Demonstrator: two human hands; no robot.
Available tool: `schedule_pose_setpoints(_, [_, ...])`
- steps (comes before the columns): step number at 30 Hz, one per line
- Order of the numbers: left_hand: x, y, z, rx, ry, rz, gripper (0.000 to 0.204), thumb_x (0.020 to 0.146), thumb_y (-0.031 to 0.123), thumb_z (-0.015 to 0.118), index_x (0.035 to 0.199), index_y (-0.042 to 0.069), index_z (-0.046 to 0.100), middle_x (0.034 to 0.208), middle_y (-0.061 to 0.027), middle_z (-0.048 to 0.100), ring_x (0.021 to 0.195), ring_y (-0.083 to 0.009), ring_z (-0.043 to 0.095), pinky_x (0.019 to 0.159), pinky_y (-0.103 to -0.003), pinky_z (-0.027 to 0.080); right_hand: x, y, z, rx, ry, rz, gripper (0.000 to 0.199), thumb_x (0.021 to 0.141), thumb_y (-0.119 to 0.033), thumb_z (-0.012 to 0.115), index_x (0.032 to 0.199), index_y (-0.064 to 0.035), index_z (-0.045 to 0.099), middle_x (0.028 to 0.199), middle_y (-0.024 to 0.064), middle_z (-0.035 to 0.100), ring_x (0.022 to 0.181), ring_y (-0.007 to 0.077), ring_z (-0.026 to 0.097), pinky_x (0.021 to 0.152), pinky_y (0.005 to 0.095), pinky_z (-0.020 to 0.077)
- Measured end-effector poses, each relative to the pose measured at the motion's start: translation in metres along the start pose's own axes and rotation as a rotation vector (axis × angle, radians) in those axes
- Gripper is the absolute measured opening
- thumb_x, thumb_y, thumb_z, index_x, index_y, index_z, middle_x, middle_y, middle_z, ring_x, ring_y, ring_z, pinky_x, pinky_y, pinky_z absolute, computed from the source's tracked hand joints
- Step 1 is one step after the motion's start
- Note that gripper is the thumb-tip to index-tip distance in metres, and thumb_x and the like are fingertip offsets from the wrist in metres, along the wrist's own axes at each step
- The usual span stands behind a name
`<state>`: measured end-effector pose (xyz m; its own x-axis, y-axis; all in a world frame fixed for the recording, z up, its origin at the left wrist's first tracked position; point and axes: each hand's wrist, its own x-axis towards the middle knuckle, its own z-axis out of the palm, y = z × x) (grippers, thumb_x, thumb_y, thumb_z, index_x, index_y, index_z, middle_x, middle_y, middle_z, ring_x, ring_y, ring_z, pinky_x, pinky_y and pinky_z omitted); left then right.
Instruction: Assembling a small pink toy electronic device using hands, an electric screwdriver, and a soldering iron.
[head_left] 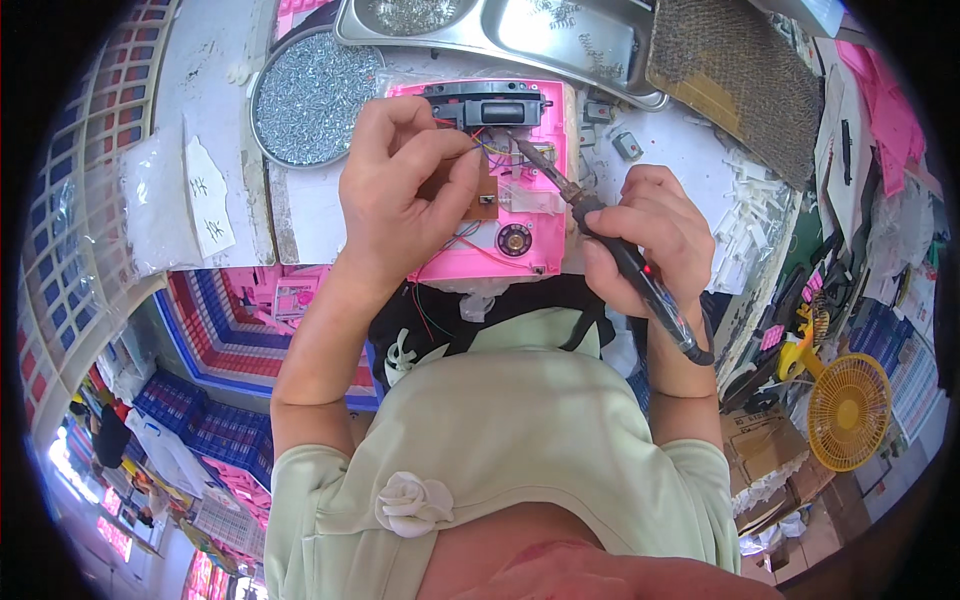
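My right hand (655, 235) is wrapped round the black handle of a soldering iron (640, 275), a small red light glowing on it. The iron's metal tip points up and left into an open pink plastic housing (480, 262). Inside are a black plastic mechanism (500, 110), a brown circuit board (484, 195), a round black speaker-like part (514, 239) and thin coloured wires. My left hand (410, 180) is over the housing's left side, thumb and forefinger pinched on a thin wire (478, 133) near the iron's tip. That hand hides part of the board.
A round tray of small screws (315, 95) stands at the upper left, beside a metal tray (560, 45) with compartments. White plastic pieces (745, 215) and small motors (627, 147) lie to the right. A brown textured mat (730, 85) is behind them. A yellow fan (848, 410) stands lower right.
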<state>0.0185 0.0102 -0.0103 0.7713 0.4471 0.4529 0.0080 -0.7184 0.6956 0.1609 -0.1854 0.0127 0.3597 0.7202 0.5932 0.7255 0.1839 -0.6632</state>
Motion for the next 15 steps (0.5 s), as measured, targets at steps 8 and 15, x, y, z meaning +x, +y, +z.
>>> schedule_pose_setpoints(8, [0.0108,0.0034,0.0038,0.076,-0.091,-0.033,0.012,0.073,0.004,0.077,0.078,0.004,0.067,0.092,-0.0086,0.053,0.069,-0.0220,0.060,0.060,-0.034,0.051,0.0030,0.0017,0.0053,-0.018,-0.054,0.032,0.030,0.064,0.001,0.076,0.092,-0.0071,0.068,0.061,0.0023,0.055,0.053,0.0223,0.052,0.064,0.0335,0.0483])
schedule_pose_setpoints(15, [0.0100,0.0041,0.0054,0.081,-0.088,-0.067,0.012,0.073,0.003,0.077,0.078,0.004,0.066,0.091,-0.0089,0.054,0.073,-0.0227,0.060,0.063,-0.034,0.051,0.0047,0.0053,0.0097,-0.024,-0.057,0.017,0.031,0.064,0.001,0.077,0.092,-0.0076,0.068,0.062,0.0024,0.054,0.054,0.0228,0.051,0.063,0.0332,0.0472])
